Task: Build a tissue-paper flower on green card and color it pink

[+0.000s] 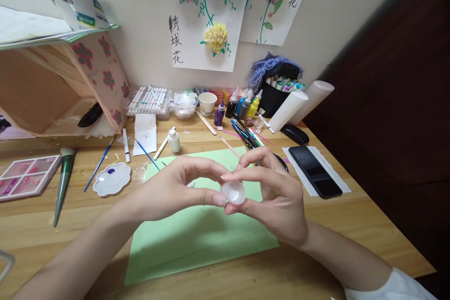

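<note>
Both hands meet above a sheet of light green paper [165, 248] on the table. Between them is a small round, whitish translucent piece [234, 193], like a little cup or cap; I cannot tell which. My right hand [277, 192] pinches it from the right, index finger above and thumb below. From the left, my left hand [190, 183] closes its thumb and fingertips on the edge of the same piece. Part of the fingertips' contact is hidden behind the piece.
Behind the hands lie pens [246, 133] and a wooden stick [206, 123]. Paint bottles [242, 105] and a paper cup [207, 103] stand by the wall. A flower-shaped palette [112, 179] sits left, a phone [315, 171] right.
</note>
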`<state>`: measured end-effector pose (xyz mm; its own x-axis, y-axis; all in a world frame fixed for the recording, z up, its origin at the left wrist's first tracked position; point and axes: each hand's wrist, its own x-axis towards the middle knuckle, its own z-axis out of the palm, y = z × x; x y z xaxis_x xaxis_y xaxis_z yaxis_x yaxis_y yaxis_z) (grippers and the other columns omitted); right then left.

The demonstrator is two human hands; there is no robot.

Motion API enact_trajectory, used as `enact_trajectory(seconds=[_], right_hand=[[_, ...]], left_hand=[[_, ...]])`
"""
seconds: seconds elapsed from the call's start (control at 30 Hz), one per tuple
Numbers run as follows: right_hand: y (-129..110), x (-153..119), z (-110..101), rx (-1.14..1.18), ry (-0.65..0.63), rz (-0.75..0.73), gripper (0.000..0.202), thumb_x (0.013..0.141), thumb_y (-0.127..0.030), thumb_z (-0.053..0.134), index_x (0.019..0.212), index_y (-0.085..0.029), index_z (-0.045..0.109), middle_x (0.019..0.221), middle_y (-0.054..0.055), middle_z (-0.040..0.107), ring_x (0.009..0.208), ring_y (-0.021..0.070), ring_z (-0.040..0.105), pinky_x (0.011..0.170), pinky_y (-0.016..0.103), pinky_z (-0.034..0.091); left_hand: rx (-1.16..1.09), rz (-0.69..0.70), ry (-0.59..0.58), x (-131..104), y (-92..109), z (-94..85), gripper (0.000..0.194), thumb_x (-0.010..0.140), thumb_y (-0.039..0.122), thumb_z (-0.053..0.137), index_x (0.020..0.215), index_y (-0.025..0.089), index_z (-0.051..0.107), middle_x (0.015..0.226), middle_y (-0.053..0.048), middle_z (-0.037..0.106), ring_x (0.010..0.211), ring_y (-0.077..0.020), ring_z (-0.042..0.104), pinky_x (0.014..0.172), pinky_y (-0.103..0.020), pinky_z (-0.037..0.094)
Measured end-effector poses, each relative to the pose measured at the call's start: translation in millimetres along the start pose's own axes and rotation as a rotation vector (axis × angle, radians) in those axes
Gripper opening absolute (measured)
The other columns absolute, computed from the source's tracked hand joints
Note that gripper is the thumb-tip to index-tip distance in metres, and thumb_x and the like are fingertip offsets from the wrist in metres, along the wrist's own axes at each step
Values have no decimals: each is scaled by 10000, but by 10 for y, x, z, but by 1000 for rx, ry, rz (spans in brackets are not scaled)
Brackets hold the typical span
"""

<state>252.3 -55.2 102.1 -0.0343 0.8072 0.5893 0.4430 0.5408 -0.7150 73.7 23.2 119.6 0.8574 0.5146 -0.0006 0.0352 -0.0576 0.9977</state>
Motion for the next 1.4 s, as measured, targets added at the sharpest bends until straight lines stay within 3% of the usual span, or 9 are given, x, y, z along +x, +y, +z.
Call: enact_trajectory(seconds=[0.27, 0.57, 0.83, 0.97, 1.1, 1.23, 1.4], right_hand=[[-24, 8, -40, 7, 95, -80, 367, 645, -315, 802, 944, -281, 592, 801, 15, 544, 805, 198, 537, 707, 352, 462], [-187, 62, -188, -499, 96, -241, 238, 700, -456, 733, 869, -309, 654, 706, 19, 463, 656, 173, 480, 633, 346, 418], [-212, 67, -185, -600, 49, -266, 190, 726, -443, 715, 866, -324, 664, 644, 17, 496, 692, 190, 494, 701, 342, 427], [-171, 68, -173, -483, 73, -216, 267, 708, -405, 741, 927, -297, 632, 762, 30, 582, 767, 207, 556, 734, 357, 462], [-104, 96, -190, -215, -40, 20, 332, 760, -334, 705, 1058, -253, 584, 1001, 60, 628, 899, 218, 598, 752, 350, 510], [-57, 137, -205, -82, -100, 131, 175, 799, -275, 666, 962, -234, 618, 935, 41, 664, 865, 192, 625, 770, 334, 531], [-14, 143, -174, 48, -103, 214, 218, 775, -289, 691, 976, -225, 637, 976, 56, 675, 955, 216, 630, 843, 366, 534]], left_hand=[[-21, 73, 79, 33, -60, -2, 171, 682, 258, 758, 844, 212, 734, 797, -40, 706, 735, -167, 643, 650, -263, 521], [-97, 44, 70, 60, -84, 31, 159, 704, 195, 738, 859, 229, 726, 857, -31, 711, 728, -141, 643, 588, -214, 500], [-71, 16, 110, 75, -132, 45, 161, 704, 242, 741, 858, 201, 720, 847, -57, 708, 719, -155, 643, 571, -228, 510], [47, 71, 170, 79, -149, 44, 181, 702, 297, 743, 849, 196, 711, 820, -48, 704, 746, -164, 643, 647, -261, 521], [332, 187, 324, 55, -95, 56, 126, 732, 279, 717, 827, 197, 701, 791, -30, 695, 740, -155, 633, 700, -276, 506], [560, 351, 461, 4, -18, 88, 132, 753, 231, 698, 884, 213, 697, 819, -29, 696, 749, -150, 630, 695, -274, 495], [586, 433, 530, -46, 16, 129, 155, 777, 221, 674, 931, 239, 688, 854, -35, 696, 782, -157, 626, 709, -291, 494]])
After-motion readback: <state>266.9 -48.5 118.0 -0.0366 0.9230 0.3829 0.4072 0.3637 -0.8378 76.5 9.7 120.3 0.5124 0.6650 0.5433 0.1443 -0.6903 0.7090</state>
